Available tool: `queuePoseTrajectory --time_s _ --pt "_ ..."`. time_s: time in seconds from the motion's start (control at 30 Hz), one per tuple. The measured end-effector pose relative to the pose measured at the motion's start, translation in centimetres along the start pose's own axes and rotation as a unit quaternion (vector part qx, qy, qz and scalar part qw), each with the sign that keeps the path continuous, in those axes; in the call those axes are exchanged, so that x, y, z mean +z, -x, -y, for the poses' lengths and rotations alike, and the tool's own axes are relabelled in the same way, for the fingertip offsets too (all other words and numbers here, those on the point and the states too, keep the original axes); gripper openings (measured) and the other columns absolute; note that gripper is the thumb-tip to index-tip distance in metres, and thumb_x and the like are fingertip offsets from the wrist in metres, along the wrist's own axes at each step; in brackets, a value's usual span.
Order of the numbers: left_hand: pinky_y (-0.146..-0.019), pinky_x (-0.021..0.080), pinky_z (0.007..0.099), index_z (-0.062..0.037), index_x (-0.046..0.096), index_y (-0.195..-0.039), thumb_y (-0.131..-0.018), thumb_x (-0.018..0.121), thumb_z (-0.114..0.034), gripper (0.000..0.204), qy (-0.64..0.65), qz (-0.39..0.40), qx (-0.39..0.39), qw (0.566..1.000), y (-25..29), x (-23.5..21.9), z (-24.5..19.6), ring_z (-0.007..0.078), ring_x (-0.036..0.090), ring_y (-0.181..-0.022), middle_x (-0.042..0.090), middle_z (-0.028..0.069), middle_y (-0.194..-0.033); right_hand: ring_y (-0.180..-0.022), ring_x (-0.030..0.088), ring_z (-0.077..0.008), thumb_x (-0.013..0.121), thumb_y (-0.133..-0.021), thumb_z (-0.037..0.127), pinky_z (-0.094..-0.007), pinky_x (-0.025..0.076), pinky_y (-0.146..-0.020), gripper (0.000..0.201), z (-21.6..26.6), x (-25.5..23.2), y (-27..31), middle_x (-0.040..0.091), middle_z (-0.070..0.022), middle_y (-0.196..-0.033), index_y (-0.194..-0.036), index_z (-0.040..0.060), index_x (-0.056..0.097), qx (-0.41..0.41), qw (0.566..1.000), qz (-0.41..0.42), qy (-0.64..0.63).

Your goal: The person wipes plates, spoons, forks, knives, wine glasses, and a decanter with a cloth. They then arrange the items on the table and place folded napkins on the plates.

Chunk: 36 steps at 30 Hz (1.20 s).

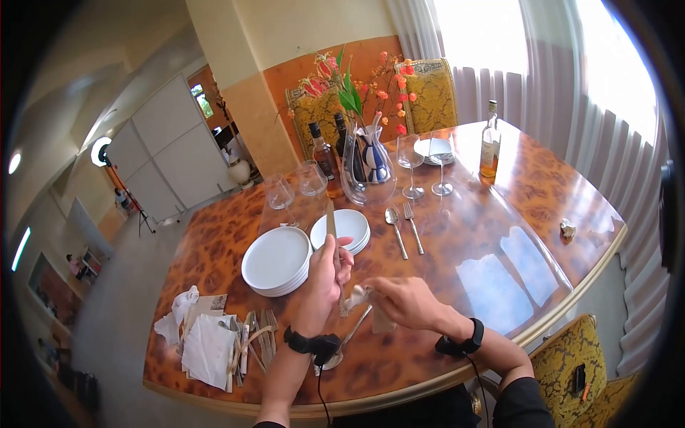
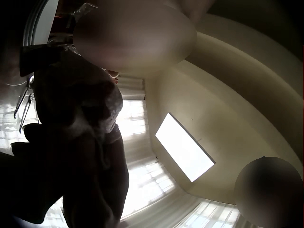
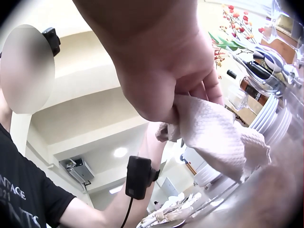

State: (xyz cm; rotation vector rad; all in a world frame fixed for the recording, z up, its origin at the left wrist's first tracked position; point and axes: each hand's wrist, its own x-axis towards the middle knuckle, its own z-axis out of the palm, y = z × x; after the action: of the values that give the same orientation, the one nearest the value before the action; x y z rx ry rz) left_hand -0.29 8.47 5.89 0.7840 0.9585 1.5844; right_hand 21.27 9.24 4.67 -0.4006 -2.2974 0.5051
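Observation:
My left hand (image 1: 328, 277) grips a table knife by its handle, the blade (image 1: 330, 220) pointing up and away over the table. A white textured cloth (image 3: 213, 133) is pinched in my right hand (image 1: 408, 301), close to the lower end of the knife handle. On the table below the hands lies a spoon (image 1: 332, 358), partly hidden by the left wrist. Forks (image 1: 267, 334) and other cutlery are heaped left of that wrist, beside crumpled white napkins (image 1: 207, 344). The left wrist view is dark, with the hands in silhouette.
Two stacks of white plates (image 1: 275, 258) (image 1: 351, 227) stand past the left hand. A spoon (image 1: 397, 234) and fork (image 1: 413, 228) lie right of them. Behind are wine glasses (image 1: 412, 158), a glass vase (image 1: 367, 175) with flowers and bottles (image 1: 489, 146). A crumpled scrap (image 1: 567, 228) lies far right.

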Motion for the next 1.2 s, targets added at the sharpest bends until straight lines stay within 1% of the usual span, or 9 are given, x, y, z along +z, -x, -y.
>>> queuePoseTrajectory --time_s 0.13,0.2,0.5,0.57,0.63,0.67,0.77,0.9,1.2 --pt "-0.034 0.025 0.0211 -0.0071 0.053 -0.101 -0.105 0.036 -0.035 0.033 -0.113 0.096 -0.025 0.989 1.0 1.9 2.8 0.0077 0.036 -0.037 0.059 0.0053 -0.067 -0.097 0.067 -0.0322 0.066 -0.084 0.008 -0.0368 0.054 -0.077 0.034 -0.9 -1.5 -1.8 0.068 -0.0127 -0.108 -0.118 0.008 0.059 -0.053 0.966 -0.24 0.076" --pt "-0.032 0.025 0.0215 -0.011 0.052 -0.101 -0.105 0.034 -0.041 0.035 -0.104 0.08 -0.047 0.99 1.7 3.9 4.3 0.0072 0.037 -0.037 0.052 0.0004 -0.064 -0.131 0.047 -0.0294 0.067 -0.084 0.012 -0.0566 0.035 -0.104 0.035 -0.8 -1.3 -1.8 0.057 -0.0084 -0.134 -0.118 0.011 0.06 -0.072 0.967 -0.158 0.189" --pt "-0.033 0.022 0.021 -0.0039 0.054 -0.106 -0.101 0.031 -0.056 0.057 -0.166 0.167 -0.101 0.967 2.9 5.6 3.5 0.0057 0.032 -0.033 0.06 0.0145 -0.065 -0.137 0.04 -0.0294 0.063 -0.087 0.022 -0.0651 0.025 -0.107 0.027 -5.9 -2.1 -0.9 0.051 -0.0112 -0.141 -0.111 0.0084 0.062 -0.013 0.942 -0.179 0.284" --pt "-0.033 0.021 0.0204 -0.0019 0.055 -0.107 -0.102 0.036 -0.053 0.054 -0.194 0.164 -0.114 0.96 3.2 6.0 3.4 0.0055 0.031 -0.032 0.06 0.0149 -0.064 -0.12 0.056 -0.0348 0.062 -0.087 0.018 -0.0565 0.04 -0.099 0.023 -6.5 -4.0 -1.5 0.061 -0.0174 -0.124 -0.106 0.0041 0.062 -0.023 0.918 -0.214 0.332" --pt "-0.034 0.022 0.0213 -0.0022 0.055 -0.103 -0.102 0.041 -0.048 0.048 -0.208 0.134 -0.046 0.968 3.2 6.0 3.4 0.0058 0.032 -0.033 0.06 0.0152 -0.065 -0.088 0.066 -0.0364 0.059 -0.087 0.014 -0.0416 0.052 -0.08 0.022 -7.2 -5.7 -1.5 0.068 -0.0195 -0.1 -0.102 -0.0013 0.061 0.208 0.947 -0.243 0.017" --pt "-0.034 0.021 0.0224 -0.0036 0.054 -0.098 -0.104 0.04 -0.039 0.039 -0.104 0.108 -0.061 0.987 2.5 5.7 3.1 0.0067 0.032 -0.032 0.061 0.0152 -0.066 -0.066 0.063 -0.0306 0.052 -0.089 0.013 -0.0349 0.051 -0.064 0.023 -7.7 -5.7 -1.5 0.066 -0.018 -0.081 -0.101 -0.005 0.059 0.15 0.943 -0.296 0.012" --pt "-0.046 0.038 0.0304 -0.0075 0.049 -0.091 -0.107 0.032 -0.033 0.034 0.125 0.14 -0.005 0.982 -1.5 4.8 2.8 0.0169 0.049 -0.048 0.063 0.02 -0.077 -0.069 0.063 -0.0253 0.049 -0.091 0.019 -0.0367 0.049 -0.065 0.027 -5.0 -3.8 -0.2 0.064 -0.019 -0.08 -0.098 -0.005 0.059 0.218 0.937 -0.138 -0.236" --pt "-0.059 0.047 0.034 -0.0085 0.045 -0.094 -0.106 0.031 -0.038 0.035 0.121 0.019 0.067 0.99 -2.9 7.8 3.3 0.0232 0.056 -0.062 0.064 0.0214 -0.082 -0.066 0.061 -0.0169 0.054 -0.095 0.037 -0.034 0.048 -0.063 0.041 -1.1 -2.0 0.7 0.064 -0.0116 -0.07 -0.087 -0.0026 0.062 0.266 0.949 0.058 -0.161" --pt "-0.094 0.045 0.0396 -0.0069 0.043 -0.135 -0.102 0.037 -0.047 0.053 -0.036 0.002 0.04 0.999 1.7 3.2 0.5 0.0287 0.054 -0.119 0.054 0.0189 -0.133 -0.054 0.047 -0.0087 0.05 -0.098 0.037 -0.0277 0.039 -0.05 0.04 -4.7 -4.5 0.3 0.05 -0.0001 -0.063 -0.08 0.0031 0.063 0.336 0.9 -0.049 -0.275"
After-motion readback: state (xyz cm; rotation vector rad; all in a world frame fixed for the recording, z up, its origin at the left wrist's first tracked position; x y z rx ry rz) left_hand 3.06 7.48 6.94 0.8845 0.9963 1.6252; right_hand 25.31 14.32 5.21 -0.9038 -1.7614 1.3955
